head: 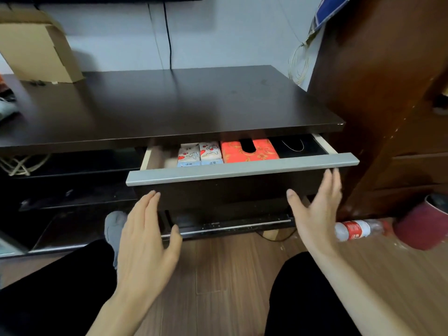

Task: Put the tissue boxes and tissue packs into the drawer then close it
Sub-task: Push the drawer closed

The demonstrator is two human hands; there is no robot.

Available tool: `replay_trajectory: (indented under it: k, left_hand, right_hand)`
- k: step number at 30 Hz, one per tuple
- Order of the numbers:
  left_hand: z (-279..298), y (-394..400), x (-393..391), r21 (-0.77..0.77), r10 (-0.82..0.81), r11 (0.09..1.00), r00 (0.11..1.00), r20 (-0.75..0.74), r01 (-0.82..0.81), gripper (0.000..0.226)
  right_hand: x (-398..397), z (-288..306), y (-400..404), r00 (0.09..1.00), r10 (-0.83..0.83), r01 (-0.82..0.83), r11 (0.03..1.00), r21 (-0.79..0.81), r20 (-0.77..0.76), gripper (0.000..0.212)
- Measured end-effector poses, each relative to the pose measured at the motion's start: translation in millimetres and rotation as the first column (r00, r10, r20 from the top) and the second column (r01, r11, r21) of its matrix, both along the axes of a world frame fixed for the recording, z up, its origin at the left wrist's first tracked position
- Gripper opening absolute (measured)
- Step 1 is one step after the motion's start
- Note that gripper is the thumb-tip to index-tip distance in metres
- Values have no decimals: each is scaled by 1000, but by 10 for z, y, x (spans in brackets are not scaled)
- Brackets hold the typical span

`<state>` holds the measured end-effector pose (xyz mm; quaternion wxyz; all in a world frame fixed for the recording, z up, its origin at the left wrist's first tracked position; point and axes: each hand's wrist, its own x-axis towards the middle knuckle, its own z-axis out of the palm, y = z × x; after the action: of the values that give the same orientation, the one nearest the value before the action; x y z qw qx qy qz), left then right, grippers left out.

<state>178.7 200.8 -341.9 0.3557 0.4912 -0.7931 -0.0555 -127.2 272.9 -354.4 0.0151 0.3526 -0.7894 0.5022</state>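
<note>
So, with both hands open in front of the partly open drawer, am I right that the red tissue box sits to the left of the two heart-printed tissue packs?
Not quite: the head view shows the red tissue box to the right of the two heart-printed tissue packs. The rest holds: the left hand and right hand are open before the partly open drawer.

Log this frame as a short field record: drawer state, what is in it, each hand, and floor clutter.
drawer: partly open, grey handle strip along the front
contents: red tissue box on the right, two tissue packs side by side to its left
left hand: open, empty, fingertips near the drawer front
right hand: open, empty, fingertips by the handle's right end
cabinet top: cardboard box at back left
floor: plastic bottle lying on its side
</note>
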Motion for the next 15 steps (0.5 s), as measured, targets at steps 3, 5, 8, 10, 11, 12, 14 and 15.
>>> replay_trajectory:
  k: [3, 5, 8, 10, 11, 12, 14, 15]
  left_hand:
    - [-82, -123, -137, 92, 13, 995, 987, 159, -28, 92]
    - [-109, -216, -233, 126, 0, 992, 984, 178, -23, 98]
    - [-141, -403, -327, 106, 1, 994, 989, 146, -17, 97]
    - [-145, -532, -370, 94, 10, 995, 989, 146, -24, 95]
    - [-140, -592, -393, 91, 12, 995, 988, 153, -26, 95]
    - [-137, -656, -414, 90, 12, 996, 986, 165, -27, 95]
    - [-131, -781, -448, 106, 0, 994, 983, 185, -20, 95]
    - [-123, -837, -465, 115, -7, 993, 982, 190, -16, 95]
  right_hand:
    - [85, 4, -212, 1000, 20, -19, 999, 48, -24, 99]
    - [96, 6, -315, 1000, 11, -10, 999, 47, -24, 100]
    - [-1, 6, -455, 999, 6, -4, 998, 58, -32, 98]
    - [-70, 10, -548, 1000, 13, -11, 997, 71, -24, 96]
    - [-93, 13, -592, 1000, 20, -19, 997, 78, -13, 95]
    - [-112, 17, -641, 1000, 28, -28, 996, 82, -5, 94]
    - [-137, 31, -754, 999, 39, -39, 996, 79, 5, 93]
    - [-146, 38, -820, 999, 39, -40, 996, 74, 13, 94]
